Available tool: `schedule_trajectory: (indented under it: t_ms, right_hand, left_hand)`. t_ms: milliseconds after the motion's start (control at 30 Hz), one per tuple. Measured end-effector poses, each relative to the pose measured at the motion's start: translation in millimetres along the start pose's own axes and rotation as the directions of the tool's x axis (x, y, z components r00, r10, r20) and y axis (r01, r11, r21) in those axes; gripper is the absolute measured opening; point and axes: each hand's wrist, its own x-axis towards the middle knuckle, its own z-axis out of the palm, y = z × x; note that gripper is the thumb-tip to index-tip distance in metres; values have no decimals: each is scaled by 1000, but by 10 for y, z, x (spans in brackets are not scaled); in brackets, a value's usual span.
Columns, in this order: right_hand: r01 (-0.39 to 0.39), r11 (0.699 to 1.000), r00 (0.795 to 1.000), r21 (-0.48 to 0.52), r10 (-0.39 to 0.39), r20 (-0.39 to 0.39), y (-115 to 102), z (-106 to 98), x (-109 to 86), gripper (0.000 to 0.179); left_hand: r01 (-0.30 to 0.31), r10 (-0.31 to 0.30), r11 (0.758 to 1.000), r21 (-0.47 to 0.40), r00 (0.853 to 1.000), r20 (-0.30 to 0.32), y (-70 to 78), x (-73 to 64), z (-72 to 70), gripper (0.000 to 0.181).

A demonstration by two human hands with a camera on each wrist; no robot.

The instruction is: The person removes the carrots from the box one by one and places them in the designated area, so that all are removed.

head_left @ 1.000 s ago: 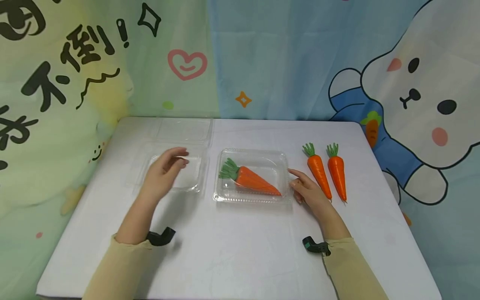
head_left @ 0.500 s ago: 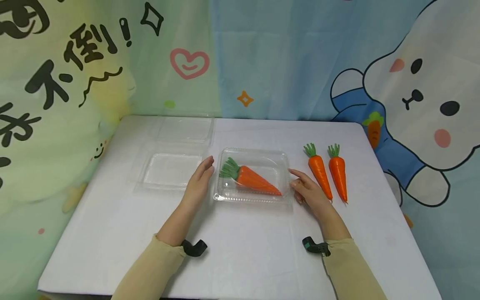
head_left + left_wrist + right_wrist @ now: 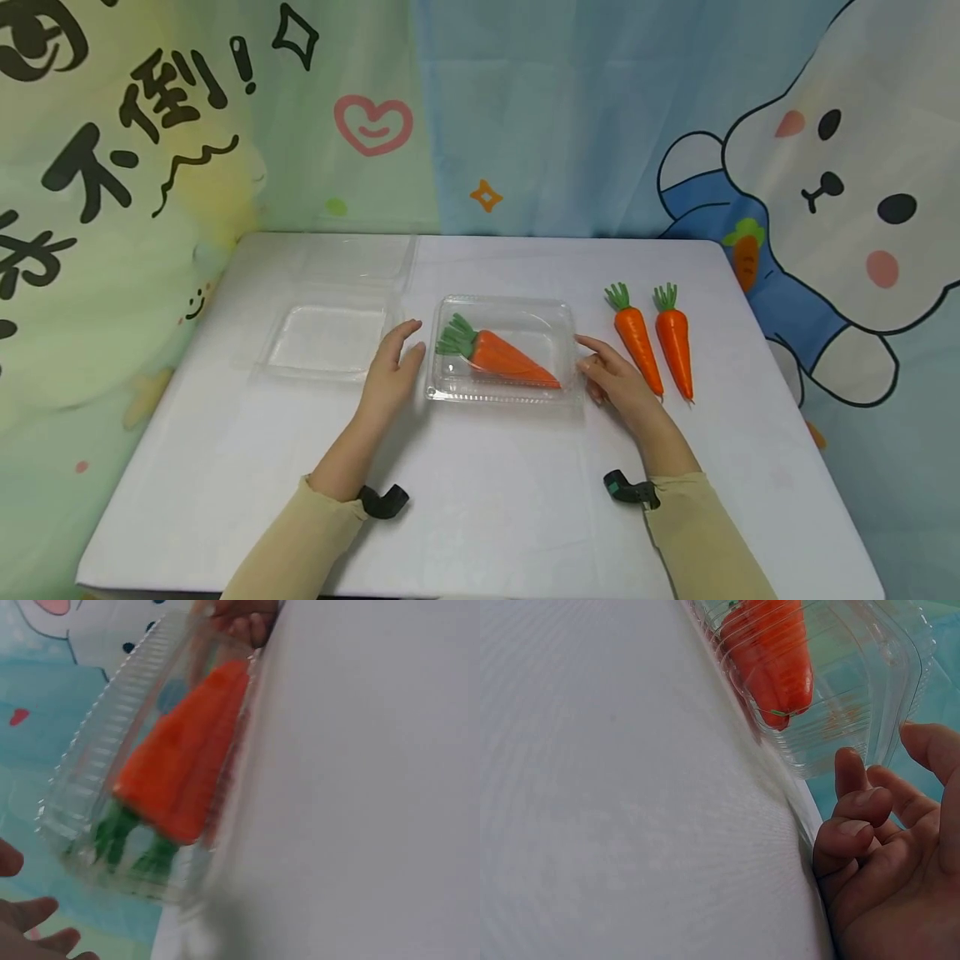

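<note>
A clear plastic clamshell box (image 3: 525, 321) sits mid-table with one orange carrot (image 3: 510, 360) inside, its green tops to the left. The same carrot (image 3: 184, 750) shows through the box wall in the left wrist view. My left hand (image 3: 390, 379) is beside the box's left side, fingers loosely spread and holding nothing, with a small gap. At the right end, my right hand (image 3: 618, 379) touches the box edge with an extended index finger. In the right wrist view, the other fingers (image 3: 847, 832) are loosely bent.
Two more carrots, one (image 3: 636, 342) next to the other (image 3: 674, 343), lie right of the box. A second clear clamshell (image 3: 330, 337) lies unfolded at the left, its lid towards the back. A printed curtain (image 3: 562, 125) hangs behind the white table (image 3: 510, 500).
My left hand has moved right, from over the unfolded clamshell to the left side of the box with the carrot. The unfolded clamshell has shifted slightly left. My right hand stays put.
</note>
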Motion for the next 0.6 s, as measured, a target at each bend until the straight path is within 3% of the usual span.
schedule_trajectory:
  t_ms: [67, 167, 333, 467, 600]
  right_hand:
    - [-4, 1000, 1000, -4, 4, 4, -8, 1, -5, 47]
    - [5, 1000, 1000, -12, -4, 25, -15, 1, -17, 51]
    - [46, 999, 996, 14, -47, 82, 6, 0, -37, 64]
    - [125, 985, 980, 119, -141, 141, 40, -6, -44, 69]
    - [175, 955, 956, 238, -223, 193, 60, -6, -56, 73]
  left_hand:
    - [-10, 11, 1000, -24, 1000, 21, -51, -16, 55, 47]
    - [58, -51, 993, -107, 996, 72, -148, -18, 124, 48]
    - [163, -124, 947, -276, 980, 155, -322, 60, 109, 44]
    - [182, -89, 909, -376, 964, 250, -402, 100, 43, 48]
    - [183, -2, 867, -463, 932, 363, -463, 94, 6, 59]
